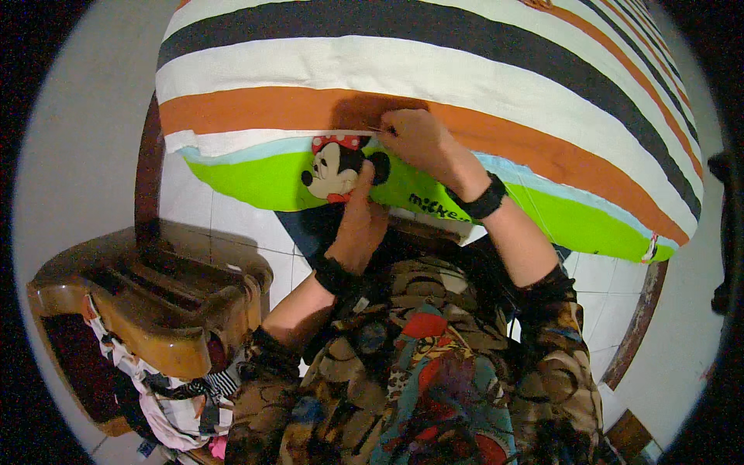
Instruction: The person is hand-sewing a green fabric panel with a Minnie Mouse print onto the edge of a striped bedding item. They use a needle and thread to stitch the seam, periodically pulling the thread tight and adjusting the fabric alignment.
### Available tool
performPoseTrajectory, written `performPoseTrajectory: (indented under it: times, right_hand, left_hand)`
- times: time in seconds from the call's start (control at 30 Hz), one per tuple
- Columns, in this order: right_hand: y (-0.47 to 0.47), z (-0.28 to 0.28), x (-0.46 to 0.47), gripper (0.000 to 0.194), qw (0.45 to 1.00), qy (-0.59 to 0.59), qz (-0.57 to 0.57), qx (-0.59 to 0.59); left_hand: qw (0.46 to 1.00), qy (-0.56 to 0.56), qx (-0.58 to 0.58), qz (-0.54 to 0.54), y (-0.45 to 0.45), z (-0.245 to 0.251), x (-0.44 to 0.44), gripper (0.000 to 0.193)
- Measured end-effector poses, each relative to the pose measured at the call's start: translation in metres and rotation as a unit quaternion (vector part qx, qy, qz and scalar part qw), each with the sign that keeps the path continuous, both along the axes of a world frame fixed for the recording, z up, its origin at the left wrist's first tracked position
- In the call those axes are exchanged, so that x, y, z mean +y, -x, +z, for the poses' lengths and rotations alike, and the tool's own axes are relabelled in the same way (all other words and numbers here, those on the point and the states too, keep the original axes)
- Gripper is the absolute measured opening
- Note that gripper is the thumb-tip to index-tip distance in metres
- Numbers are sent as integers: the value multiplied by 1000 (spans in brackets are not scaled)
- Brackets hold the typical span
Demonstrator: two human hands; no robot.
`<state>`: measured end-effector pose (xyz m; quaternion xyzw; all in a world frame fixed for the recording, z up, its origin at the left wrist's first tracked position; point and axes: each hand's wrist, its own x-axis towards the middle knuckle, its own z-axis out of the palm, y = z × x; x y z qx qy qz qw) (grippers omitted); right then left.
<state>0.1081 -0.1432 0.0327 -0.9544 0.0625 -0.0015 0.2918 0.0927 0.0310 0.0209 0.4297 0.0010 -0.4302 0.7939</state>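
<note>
Along the near edge of a striped cloth lies a bright green fabric strip with a pale blue border. It bears black lettering and a cartoon mouse head with a red polka-dot bow. My left hand grips the strip's near edge from below, the thumb lying over the mouse's ear. Above and to the right, my right hand pinches a thin sewing needle near the blue border. A fine white thread runs across the green fabric beyond my right wrist; its ends are hard to see.
A brown plastic chair or stool stands at the left, with crumpled clothes beside and below it. The striped cloth drapes over a large surface ahead. White floor tiles show beneath, bordered by a dark reddish band.
</note>
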Motion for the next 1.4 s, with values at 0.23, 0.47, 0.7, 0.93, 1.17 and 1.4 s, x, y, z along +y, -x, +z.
performPoseTrajectory:
  times: [0.23, 0.47, 0.7, 0.93, 1.17, 1.4]
  right_hand:
    - [6, -13, -4, 25, 993, 13, 10, -114]
    - [41, 58, -7, 23, 991, -88, -58, -81]
    - [323, 162, -199, 33, 888, -180, -408, -111]
    - [559, 255, -275, 39, 705, 240, -659, -107]
    - [340, 88, -144, 22, 952, 65, -292, -60]
    - [203, 91, -75, 18, 981, 68, -166, -77]
  left_hand:
    - [978, 78, 151, 120, 2, -26, -52, 43]
    - [983, 39, 146, 106, -4, -27, -54, 43]
    - [997, 45, -29, 50, 17, -3, -29, 42]
    - [998, 59, -17, 21, 15, 2, -22, 43]
    - [984, 12, 72, -163, -2, -17, 10, 41]
    - [743, -250, -515, -347, -13, 58, 13, 28]
